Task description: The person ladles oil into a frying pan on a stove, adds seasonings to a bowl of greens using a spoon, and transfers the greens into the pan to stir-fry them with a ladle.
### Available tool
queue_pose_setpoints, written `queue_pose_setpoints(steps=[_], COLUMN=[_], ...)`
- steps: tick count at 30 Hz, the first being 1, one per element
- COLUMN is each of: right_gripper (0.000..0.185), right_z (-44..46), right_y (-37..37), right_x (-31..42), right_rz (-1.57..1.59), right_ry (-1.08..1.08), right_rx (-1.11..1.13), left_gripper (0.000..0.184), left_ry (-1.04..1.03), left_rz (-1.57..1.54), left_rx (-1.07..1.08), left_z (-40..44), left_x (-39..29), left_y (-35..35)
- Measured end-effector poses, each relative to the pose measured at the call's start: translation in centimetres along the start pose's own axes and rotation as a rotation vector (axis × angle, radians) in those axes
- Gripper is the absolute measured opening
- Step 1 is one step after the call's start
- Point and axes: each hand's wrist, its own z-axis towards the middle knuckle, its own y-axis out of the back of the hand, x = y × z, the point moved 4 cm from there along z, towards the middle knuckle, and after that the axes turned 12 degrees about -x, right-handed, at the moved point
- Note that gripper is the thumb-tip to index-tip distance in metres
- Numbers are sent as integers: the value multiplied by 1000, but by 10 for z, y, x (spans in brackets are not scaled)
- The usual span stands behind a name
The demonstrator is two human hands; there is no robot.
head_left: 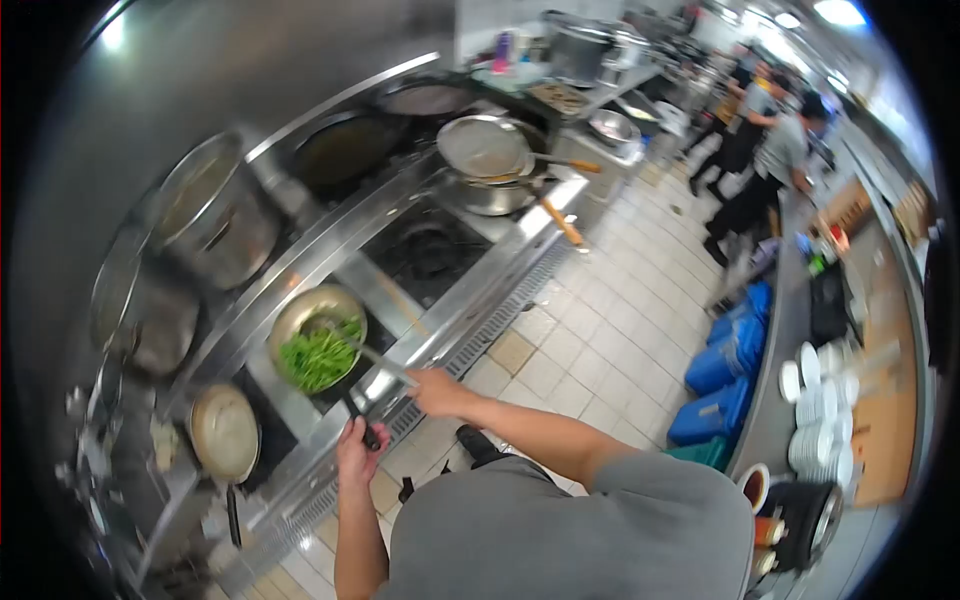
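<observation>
Green leafy vegetables [316,358] lie in a round metal pan [288,322] on the stove. My left hand [359,452] is closed around the pan's black handle [354,409]. Above and to the right of it, my right hand [436,392] grips the end of a long metal utensil [381,361]. The utensil's far end reaches in among the greens, where its tip is partly hidden.
A second pan [224,432] sits at the lower left of the stove [388,292]. Tall pots [222,215] stand behind. Strainers [484,147] rest on a pot. Blue bins [712,411] and stacked plates [815,425] are at right; several people work farther off.
</observation>
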Motion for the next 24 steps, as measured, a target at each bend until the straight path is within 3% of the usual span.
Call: queue_pose_setpoints(steps=[3,5,8,10,12,13,15,18,20,22,24], right_gripper=[42,44,45,43,42,42,41,36,30,29,29], right_z=[1,21,43,35,41,42,30,26,30,29,40], right_y=[1,-19,-50,-18,10,17,44,19,95,162,176], right_x=[6,1,-3,4,-43,-24,20,10,14,32,34], right_rz=[80,-51,-134,-299,-281,-284,-481,-337,-38,-196,-319], right_ry=[-74,-99,0,47,110,130,-55,-18,143,-42,-56], right_rx=[-45,-154,52,133,14,34,72,2,119,399,457], left_gripper=[23,23,27,27,24,24,22,23,22,21,20], left_ry=[16,14,7,13,41,35,51,15,43,118,104], left_rz=[19,-14,2,-9,-53,-75,5,-30,-29,-59,-52], left_rx=[-16,13,-2,-16,-42,-58,-76,-148,-151,-126,-123], left_z=[3,1,-2,-2,-12,-1,27,21,-15,-58,-64], left_x=[1,-1,-6,-7,-12,-11,1,-14,-7,-6,-14], left_y=[7,5,4,10,4,1,-4,-46,-40,-36,-40])
